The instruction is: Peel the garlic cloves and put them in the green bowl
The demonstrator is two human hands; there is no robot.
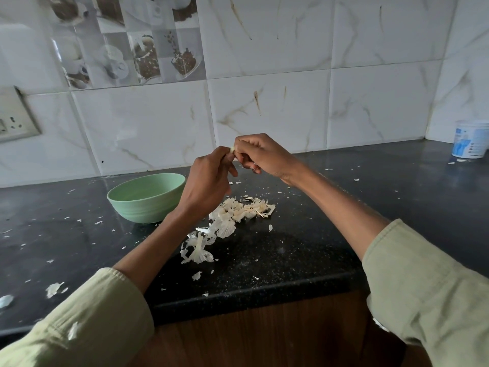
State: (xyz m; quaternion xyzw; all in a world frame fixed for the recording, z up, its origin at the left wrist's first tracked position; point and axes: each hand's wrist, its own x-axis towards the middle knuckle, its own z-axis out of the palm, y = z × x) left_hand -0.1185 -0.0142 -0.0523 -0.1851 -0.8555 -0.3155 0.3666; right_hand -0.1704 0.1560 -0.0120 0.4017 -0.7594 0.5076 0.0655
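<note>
A small pale garlic clove is pinched between the fingertips of both hands, raised above the black counter. My left hand grips it from the left and my right hand from the right; most of the clove is hidden by fingers. The green bowl stands on the counter just left of my left wrist; its inside is not visible from here. A heap of white garlic skins lies below the hands, trailing toward the counter's front.
The black speckled counter is scattered with small skin flakes. A white and blue plastic tub stands at the far right corner. A wall socket sits at the left. The counter's front edge runs above a wooden cabinet.
</note>
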